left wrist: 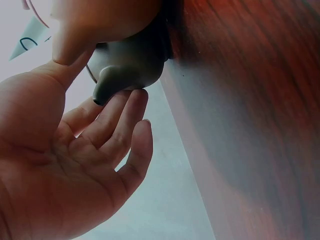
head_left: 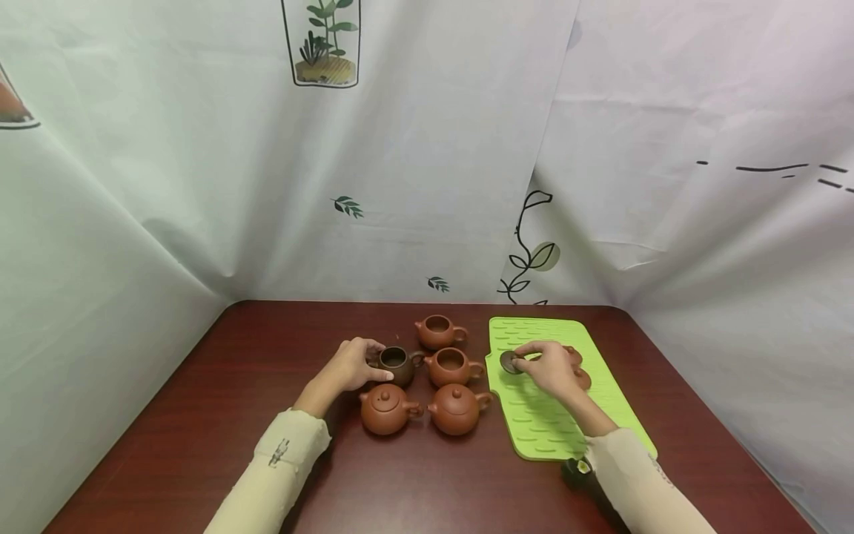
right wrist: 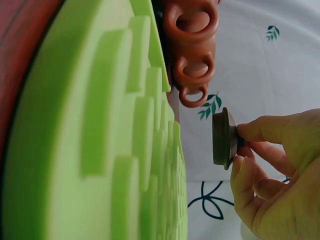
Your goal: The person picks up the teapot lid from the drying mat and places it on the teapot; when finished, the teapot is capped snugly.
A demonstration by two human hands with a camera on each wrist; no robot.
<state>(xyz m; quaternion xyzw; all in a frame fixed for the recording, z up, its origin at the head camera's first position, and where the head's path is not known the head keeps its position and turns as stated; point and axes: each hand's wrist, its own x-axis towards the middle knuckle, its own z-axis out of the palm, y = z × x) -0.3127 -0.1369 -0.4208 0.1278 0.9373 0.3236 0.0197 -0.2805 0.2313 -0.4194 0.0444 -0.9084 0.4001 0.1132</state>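
My left hand (head_left: 353,365) grips the body of a dark brown lidless teapot (head_left: 399,374), thumb on the near side and fingers on the far side. In the left wrist view the fingertips touch the dark pot (left wrist: 137,62) beside its spout. My right hand (head_left: 550,368) pinches a small dark lid (head_left: 510,363) by its knob above the green mat (head_left: 534,434). The right wrist view shows the lid (right wrist: 220,140) on edge, held clear of the mat.
Two open reddish teapots (head_left: 437,337) (head_left: 445,374) stand right of and behind the dark one. Two lidded ones, left (head_left: 383,417) and right (head_left: 455,417), stand in front. Reddish lids (head_left: 582,379) lie on the mat, partly behind my right hand. A small dark object (head_left: 574,472) sits by my right sleeve.
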